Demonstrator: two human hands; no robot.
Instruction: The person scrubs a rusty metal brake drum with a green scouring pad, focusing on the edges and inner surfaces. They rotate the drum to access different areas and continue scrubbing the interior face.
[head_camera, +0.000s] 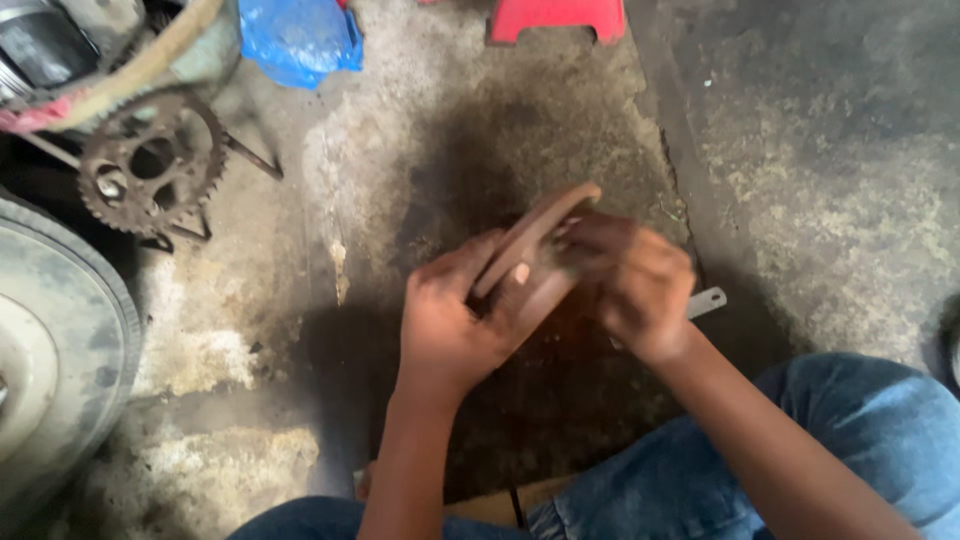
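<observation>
While tilted, rusty curved part (530, 240) between both cupped hands.

Floor (800, 150): rough concrete, grey, heavily stained, with a dark oily patch in the middle and paler worn areas on the left. Red plastic stool (556, 18) stands at the top edge. Crumpled blue plastic bag (298, 35) lies top left, just beside a machine frame with a rusty toothed sprocket (150, 160) on thin metal legs. Tyre (60, 350) rests at the left edge. Small flat metal piece (705, 302) lies on the floor right of centre.
</observation>
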